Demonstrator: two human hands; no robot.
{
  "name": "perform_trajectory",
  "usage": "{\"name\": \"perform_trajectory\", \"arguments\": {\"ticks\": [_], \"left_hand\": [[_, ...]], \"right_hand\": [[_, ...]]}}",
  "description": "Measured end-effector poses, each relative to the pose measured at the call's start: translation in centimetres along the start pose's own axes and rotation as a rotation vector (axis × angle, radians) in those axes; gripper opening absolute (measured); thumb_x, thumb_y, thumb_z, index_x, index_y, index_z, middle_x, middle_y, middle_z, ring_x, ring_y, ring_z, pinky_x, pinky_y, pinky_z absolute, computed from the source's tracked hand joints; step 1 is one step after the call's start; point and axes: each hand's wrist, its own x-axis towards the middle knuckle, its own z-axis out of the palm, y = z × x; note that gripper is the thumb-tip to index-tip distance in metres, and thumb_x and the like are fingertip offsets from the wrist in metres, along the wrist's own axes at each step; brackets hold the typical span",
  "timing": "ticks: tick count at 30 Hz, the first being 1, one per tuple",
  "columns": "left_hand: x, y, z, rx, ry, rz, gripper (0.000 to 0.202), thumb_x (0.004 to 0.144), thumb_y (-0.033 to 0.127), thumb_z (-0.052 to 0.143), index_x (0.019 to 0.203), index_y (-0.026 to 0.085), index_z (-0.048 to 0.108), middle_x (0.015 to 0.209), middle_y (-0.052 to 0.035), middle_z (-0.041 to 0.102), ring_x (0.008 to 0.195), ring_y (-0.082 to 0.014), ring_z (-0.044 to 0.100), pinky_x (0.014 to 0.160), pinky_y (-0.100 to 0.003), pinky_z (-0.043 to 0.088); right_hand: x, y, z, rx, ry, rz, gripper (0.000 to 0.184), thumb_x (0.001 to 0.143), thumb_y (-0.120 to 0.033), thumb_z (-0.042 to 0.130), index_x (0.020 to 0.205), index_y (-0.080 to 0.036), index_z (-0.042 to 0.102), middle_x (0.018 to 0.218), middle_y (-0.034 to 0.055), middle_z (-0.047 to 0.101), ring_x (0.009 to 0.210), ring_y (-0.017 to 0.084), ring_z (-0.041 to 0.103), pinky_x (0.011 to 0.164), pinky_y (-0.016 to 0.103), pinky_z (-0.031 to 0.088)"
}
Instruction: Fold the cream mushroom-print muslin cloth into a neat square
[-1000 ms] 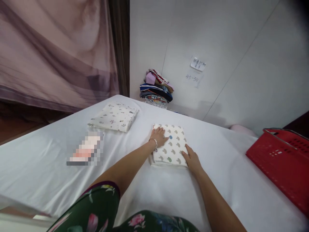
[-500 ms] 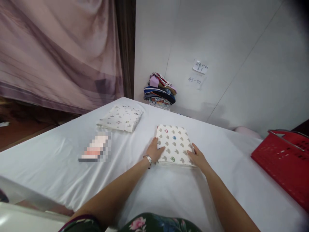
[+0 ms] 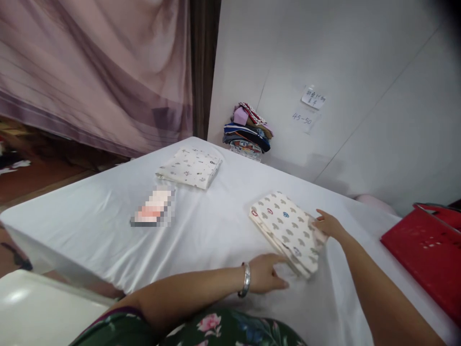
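Note:
A folded white cloth with grey mushroom prints (image 3: 286,229) lies on the white-covered table (image 3: 201,230), turned at an angle. My right hand (image 3: 328,225) grips its far right edge, fingers curled on the fabric. At the cloth's near corner my left hand (image 3: 267,274), with a silver bracelet at the wrist, has its fingers stretched toward the cloth's lower edge, touching it or just short of it.
A second folded patterned cloth (image 3: 190,167) lies at the far left of the table. A blurred pink item (image 3: 154,207) sits nearer. A stack of folded clothes (image 3: 249,133) stands against the wall. A red basket (image 3: 428,254) is on the right.
The mushroom-print cloth has been turned and pulled nearer and to the right. My left hand slid from its left side to its near corner; my right hand moved to its far right edge.

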Motion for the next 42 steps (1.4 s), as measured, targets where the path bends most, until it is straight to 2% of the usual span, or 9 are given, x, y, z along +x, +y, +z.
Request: {"name": "perform_trajectory", "arguments": {"ticks": [1,3,9,12,15,21,28,36,42], "left_hand": [[-0.2,0.3,0.5,0.03,-0.073,0.012,0.051,0.064,0.042,0.065,0.111,0.025,0.059,0.099,-0.0025,0.065,0.078,-0.0169,0.062,0.075,-0.027,0.047],[0.2,0.3,0.3,0.072,-0.073,-0.018,0.035,0.068,0.041,0.062,0.098,0.024,0.066,0.088,-0.0017,0.068,0.074,-0.0167,0.063,0.072,-0.027,0.047],[2.9,-1.8,-5.5,0.025,0.256,-0.187,0.017,0.074,0.025,0.05,0.075,0.018,0.066,0.068,0.0007,0.065,0.062,-0.0121,0.061,0.064,-0.022,0.045],[3.5,-3.2,-8.0,0.081,0.45,-0.247,0.013,0.074,0.025,0.052,0.076,0.019,0.063,0.075,0.0002,0.066,0.071,-0.0129,0.061,0.068,-0.023,0.045],[4.0,-4.2,-8.9,0.117,0.533,-0.289,0.017,0.073,0.03,0.055,0.086,0.019,0.061,0.089,-0.0011,0.065,0.078,-0.014,0.059,0.07,-0.024,0.044],[5.9,-4.2,-8.7,0.159,0.458,-0.28,0.04,0.07,0.039,0.061,0.106,0.022,0.054,0.104,-0.0018,0.06,0.085,-0.0158,0.058,0.074,-0.025,0.044],[7.8,-4.2,-8.0,0.103,0.536,-0.281,0.017,0.075,0.027,0.053,0.091,0.022,0.056,0.088,0.0003,0.063,0.078,-0.0138,0.057,0.065,-0.023,0.042],[7.1,-5.0,-8.0,0.201,0.608,-0.256,0.008,0.074,0.019,0.052,0.081,0.022,0.054,0.082,0.0004,0.063,0.075,-0.0141,0.056,0.065,-0.024,0.041],[6.5,-4.7,-8.3,0.244,0.507,-0.222,0.034,0.077,0.019,0.048,0.11,0.025,0.05,0.11,-0.0013,0.058,0.089,-0.0154,0.057,0.077,-0.026,0.042]], "right_hand": [[0.4,0.1,-0.3,-0.064,0.084,-0.002,0.065,0.059,-0.021,0.066,0.122,-0.01,0.052,0.096,0.0161,0.064,0.082,0.029,0.062,0.076,0.043,0.047],[0.5,-0.1,0.2,-0.09,0.151,-0.019,0.056,0.066,-0.022,0.059,0.12,-0.009,0.053,0.102,0.0159,0.062,0.088,0.027,0.06,0.08,0.042,0.046],[-4.1,-4.1,7.3,-0.052,0.08,-0.287,0.044,0.08,-0.039,0.045,0.118,-0.019,0.055,0.114,0.0071,0.06,0.101,0.023,0.055,0.09,0.038,0.042],[-6.7,-6.1,10.3,-0.182,-0.02,-0.463,0.046,0.083,-0.045,0.041,0.122,-0.022,0.051,0.129,0.006,0.048,0.119,0.023,0.043,0.1,0.041,0.033],[-8.1,-6.9,11.7,-0.362,-0.083,-0.529,0.047,0.088,-0.042,0.034,0.13,-0.023,0.044,0.139,0.0061,0.036,0.13,0.023,0.027,0.105,0.047,0.02],[-8.7,-7.0,11.3,-0.416,-0.126,-0.489,0.047,0.09,-0.043,0.031,0.133,-0.026,0.04,0.142,0.0041,0.032,0.132,0.021,0.023,0.106,0.045,0.017],[-10.1,-6.9,11.4,-0.493,-0.133,-0.577,0.055,0.086,-0.049,0.039,0.135,-0.023,0.036,0.143,0.0057,0.028,0.132,0.024,0.022,0.107,0.046,0.015],[-10.5,-6.8,11.3,-0.578,-0.135,-0.608,0.054,0.088,-0.047,0.035,0.136,-0.023,0.034,0.144,0.0053,0.026,0.133,0.022,0.02,0.106,0.045,0.017],[-10.5,-6.6,11.4,-0.556,-0.13,-0.621,0.053,0.088,-0.046,0.036,0.136,-0.024,0.034,0.144,0.0054,0.027,0.132,0.023,0.021,0.107,0.045,0.017]]}}
